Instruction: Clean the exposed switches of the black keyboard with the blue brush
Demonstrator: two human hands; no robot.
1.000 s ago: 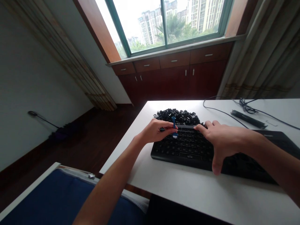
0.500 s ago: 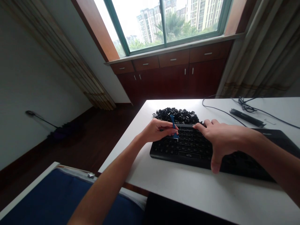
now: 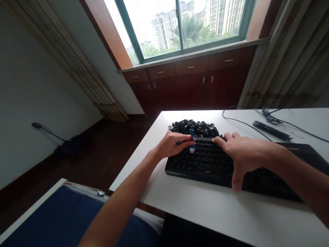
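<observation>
Brush change: the small blue plastic brush with a white bristle end (image 3: 191, 133) stood aslant half a second ago, and now stands nearly upright, bristles showing at its lower end.
Meaning: judged to be short strokes worked over one patch of key rows, with no advance along them.
Left fingers: the left hand (image 3: 168, 143) has its thumb and forefinger closed in a pinch on the brush handle, no gap evident.
Right fingers: the right hand (image 3: 241, 151) is spread wide, grasping nothing; forefinger at the far edge, thumb by the near edge, position unchanged.
Keyboard: the long black plastic keyboard, keycaps off (image 3: 199, 161), lies flat on the white counter (image 3: 164, 192), under both hands.
Keycap pile: loose black plastic keycaps (image 3: 196, 127) lie heaped just beyond the keyboard.
</observation>
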